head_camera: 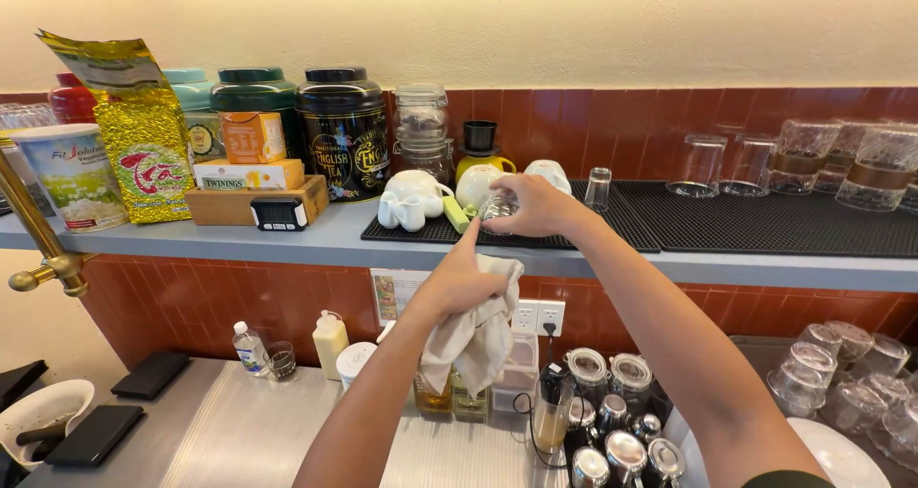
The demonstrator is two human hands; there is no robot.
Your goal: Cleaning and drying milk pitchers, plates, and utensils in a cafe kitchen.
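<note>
A small clear glass [497, 208] sits in the right hand [535, 206], fingers closed round it at the edge of the black rubber mat [765, 222] on the grey shelf [287, 239]. The left hand [459, 282] clenches a crumpled white cloth [478, 340], likely kept ready for wiping. The hand hides most of the glass; white teapots [413, 199] stand just beside it.

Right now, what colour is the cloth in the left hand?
Off-white crumpled cloth, gripped by the left hand; head view.

The right hand [535, 206] grips a small glass [497, 209] over the black mat [765, 225], teapots [413, 199] just beside it; the left hand [464, 282] below clutches a cloth [478, 340].
</note>
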